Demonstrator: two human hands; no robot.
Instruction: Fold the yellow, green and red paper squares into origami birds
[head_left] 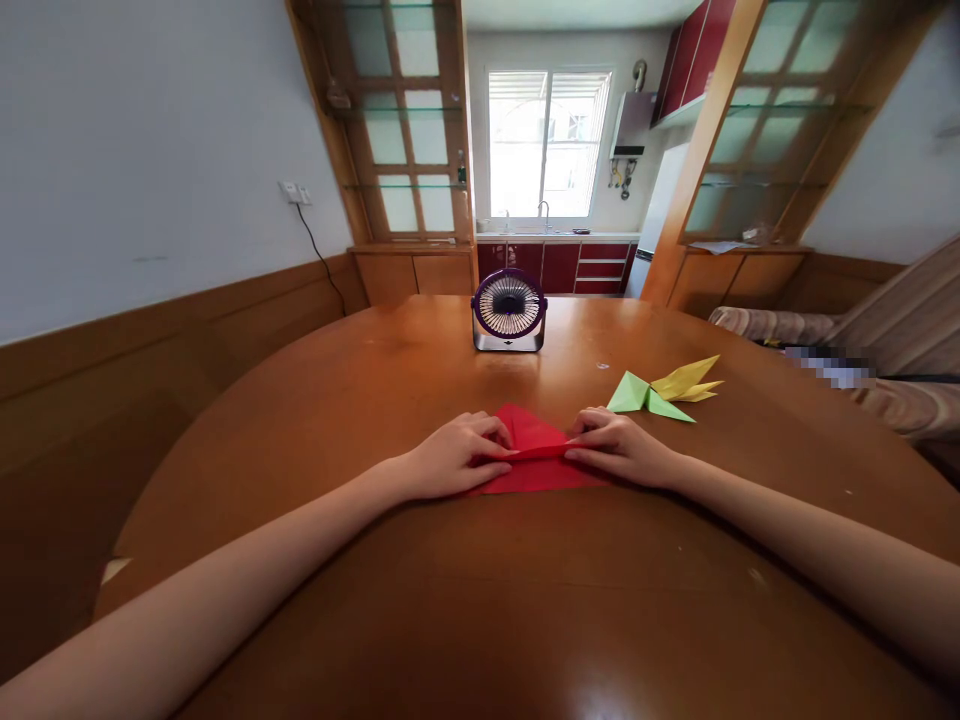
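Observation:
A sheet of red paper (536,475) lies on the wooden table in front of me, with a raised fold running across its middle. Its far part tapers to a blunt point. My left hand (466,455) pinches the left end of the fold between thumb and fingers. At the fold's right end, my right hand (616,448) pinches the paper the same way. Both hands rest low on the table, and their fingers hide the sheet's side corners. Just beyond my right hand lie a folded green paper piece (634,392) and a folded yellow paper piece (686,378), touching each other.
A small purple fan (510,305) stands at the table's far side. The rounded wooden table (450,610) spreads around my arms. A striped fabric seat (900,330) is off to the right. Behind are wooden cabinets (412,275) and a kitchen window (547,145).

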